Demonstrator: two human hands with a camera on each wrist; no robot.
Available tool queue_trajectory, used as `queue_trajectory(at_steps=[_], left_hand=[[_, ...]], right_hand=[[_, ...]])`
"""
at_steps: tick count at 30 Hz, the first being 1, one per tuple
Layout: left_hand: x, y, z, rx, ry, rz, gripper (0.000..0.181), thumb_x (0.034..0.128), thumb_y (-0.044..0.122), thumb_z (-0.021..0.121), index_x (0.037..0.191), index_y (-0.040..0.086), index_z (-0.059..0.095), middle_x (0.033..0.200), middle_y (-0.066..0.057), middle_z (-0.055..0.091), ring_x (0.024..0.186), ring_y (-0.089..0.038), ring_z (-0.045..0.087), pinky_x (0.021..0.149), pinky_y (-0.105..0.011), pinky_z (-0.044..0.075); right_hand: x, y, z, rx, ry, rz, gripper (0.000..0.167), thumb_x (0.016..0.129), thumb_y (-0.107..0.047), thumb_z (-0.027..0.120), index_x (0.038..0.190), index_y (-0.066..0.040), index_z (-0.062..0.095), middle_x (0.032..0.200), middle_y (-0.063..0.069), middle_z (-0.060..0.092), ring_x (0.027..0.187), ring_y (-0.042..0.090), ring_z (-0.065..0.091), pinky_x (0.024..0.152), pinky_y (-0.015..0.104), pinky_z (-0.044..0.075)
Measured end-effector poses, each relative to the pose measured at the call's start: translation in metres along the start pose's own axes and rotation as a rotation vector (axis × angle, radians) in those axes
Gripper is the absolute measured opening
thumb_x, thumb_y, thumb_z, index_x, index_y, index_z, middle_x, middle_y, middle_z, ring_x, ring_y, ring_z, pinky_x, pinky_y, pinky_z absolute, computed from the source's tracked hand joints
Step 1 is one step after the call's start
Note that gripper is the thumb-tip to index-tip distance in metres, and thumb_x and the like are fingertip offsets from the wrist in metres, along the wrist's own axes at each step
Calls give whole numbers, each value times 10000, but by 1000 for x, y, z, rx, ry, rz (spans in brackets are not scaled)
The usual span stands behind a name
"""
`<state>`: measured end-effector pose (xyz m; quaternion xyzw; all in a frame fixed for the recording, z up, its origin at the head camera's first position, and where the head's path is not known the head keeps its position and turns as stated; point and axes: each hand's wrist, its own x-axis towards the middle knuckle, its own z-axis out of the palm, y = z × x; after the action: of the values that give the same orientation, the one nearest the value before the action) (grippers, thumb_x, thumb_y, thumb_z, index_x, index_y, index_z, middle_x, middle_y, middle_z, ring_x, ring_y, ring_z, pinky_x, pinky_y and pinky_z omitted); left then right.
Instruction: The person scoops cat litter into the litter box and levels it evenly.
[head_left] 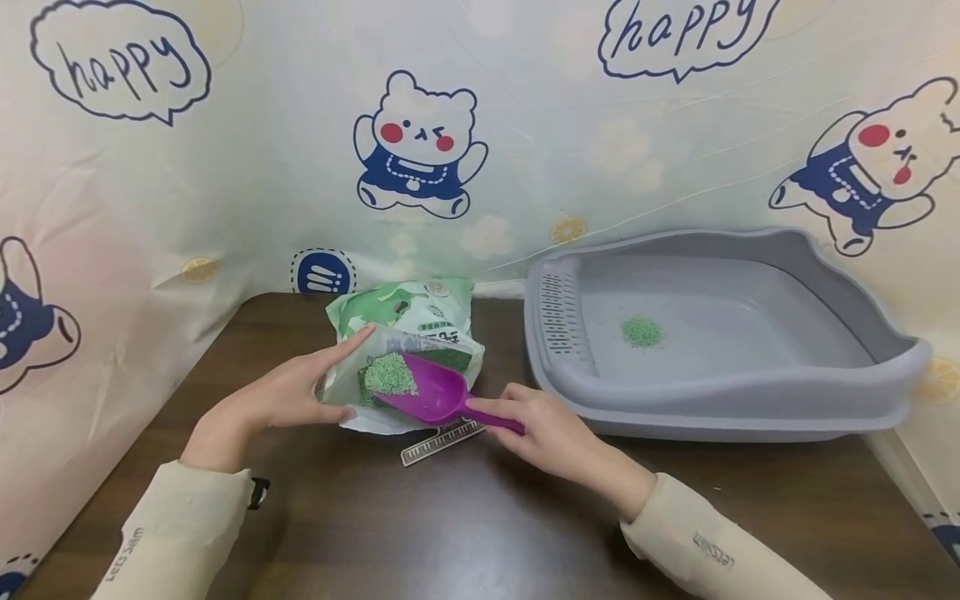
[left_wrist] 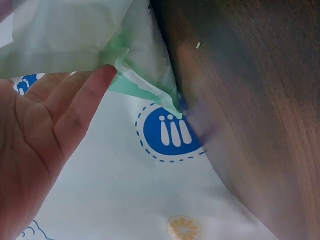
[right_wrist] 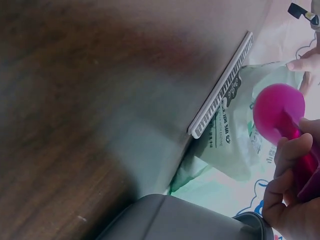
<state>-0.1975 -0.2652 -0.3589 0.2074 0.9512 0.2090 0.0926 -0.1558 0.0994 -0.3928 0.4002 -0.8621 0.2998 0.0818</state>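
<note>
In the head view, a green-and-white bag [head_left: 401, 302] of green pellets lies on the table with its mouth facing the person. My left hand [head_left: 288, 390] touches the left side of that mouth, thumb and forefinger spread apart. Its fingers [left_wrist: 82, 102] look straight against the bag's plastic in the left wrist view. My right hand [head_left: 551, 433] grips the handle of a purple scoop [head_left: 438, 392]. Green pellets [head_left: 391, 374] fill the scoop's front part, held at the bag's mouth. In the right wrist view, the scoop [right_wrist: 277, 110] shows its underside, and curled fingers [right_wrist: 287, 160] wrap its handle.
To the right stands a large grey litter tray [head_left: 720, 396] with a slotted step; a small heap of green pellets [head_left: 642, 332] lies on its floor. A printed strip [head_left: 442, 442] shows below the bag. Behind the brown table [head_left: 420, 533] hangs a bear-patterned sheet [head_left: 525, 150].
</note>
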Motion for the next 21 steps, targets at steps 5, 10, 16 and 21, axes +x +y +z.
queue_trajectory(at_steps=[5, 10, 16, 21], left_hand=[[0, -1, 0, -5, -1, -5, 1060, 786, 389, 817, 1564, 487, 103, 1532, -196, 431, 1173, -362, 574, 877, -569, 520], [1, -2, -1, -14, 0, -6, 1059, 786, 391, 817, 1560, 496, 103, 1511, -191, 454, 1135, -337, 580, 857, -552, 526], [2, -2, -1, -12, 2, -9, 1060, 783, 401, 819, 1563, 489, 106, 1489, -187, 477, 1104, -318, 586, 838, -533, 528], [2, -2, 0, -9, -2, -9, 1056, 785, 403, 817, 1565, 485, 108, 1502, -188, 467, 1131, -336, 589, 861, -563, 520]], right_hand=[[-4, 0, 0, 13, 50, -26, 424, 896, -133, 723, 1310, -210, 673, 854, -42, 600, 682, 27, 494, 601, 145, 432], [-7, -1, -3, 7, 80, -42, 439, 875, -102, 738, 1296, -213, 683, 864, -55, 595, 690, 24, 487, 599, 145, 429], [-11, -2, -10, 14, 97, -22, 434, 868, -103, 748, 1285, -205, 690, 888, -45, 613, 702, 30, 509, 605, 147, 450], [-16, -2, -18, 9, 113, -20, 432, 863, -109, 756, 1282, -198, 693, 890, -40, 619, 702, 32, 516, 608, 147, 453]])
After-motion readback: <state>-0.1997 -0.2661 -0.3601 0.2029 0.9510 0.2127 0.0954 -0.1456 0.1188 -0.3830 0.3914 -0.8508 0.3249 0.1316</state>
